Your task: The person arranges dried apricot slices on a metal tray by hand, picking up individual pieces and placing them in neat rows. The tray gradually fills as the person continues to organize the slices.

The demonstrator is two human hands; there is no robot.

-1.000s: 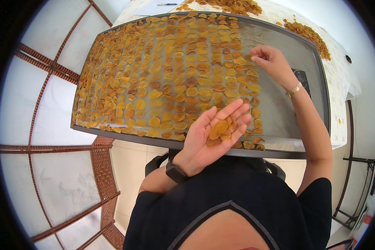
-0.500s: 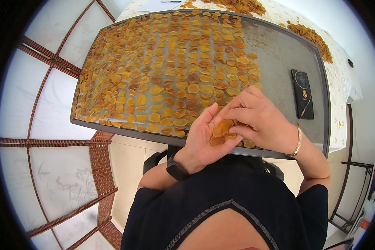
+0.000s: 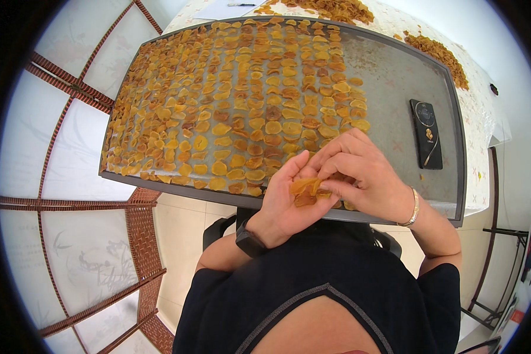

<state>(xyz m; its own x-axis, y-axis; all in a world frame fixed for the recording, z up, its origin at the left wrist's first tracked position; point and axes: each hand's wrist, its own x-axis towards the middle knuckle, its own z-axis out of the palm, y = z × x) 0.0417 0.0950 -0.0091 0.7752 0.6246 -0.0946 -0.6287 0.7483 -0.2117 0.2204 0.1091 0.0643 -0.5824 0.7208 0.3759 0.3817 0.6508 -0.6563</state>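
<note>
My left hand (image 3: pixel 280 206) is turned palm up, cupped under a small bunch of dried amber-brown slices (image 3: pixel 304 193). Over that palm, my right hand (image 3: pixel 363 172) pinches at the bunch with thumb and fingertips; some slices lie hidden behind those fingers. Both hands are above the near edge of a large grey board with a dark raised frame (image 3: pixel 395 76). Rows of similar slices (image 3: pixel 242 94) cover its left and middle parts, laid out in columns running away from me.
On the board's right part lies a flat black rectangular object (image 3: pixel 426 133) with a round pattern and a thin light stick on it. Heaps of loose slices (image 3: pixel 436 56) rest on the patterned tablecloth beyond the frame. A folding screen (image 3: pixel 88 242) stands at the left.
My right fingers have shifted slightly left over the palm. The bunch of slices, which lay flatter before, is now gathered and tilted between the fingertips.
</note>
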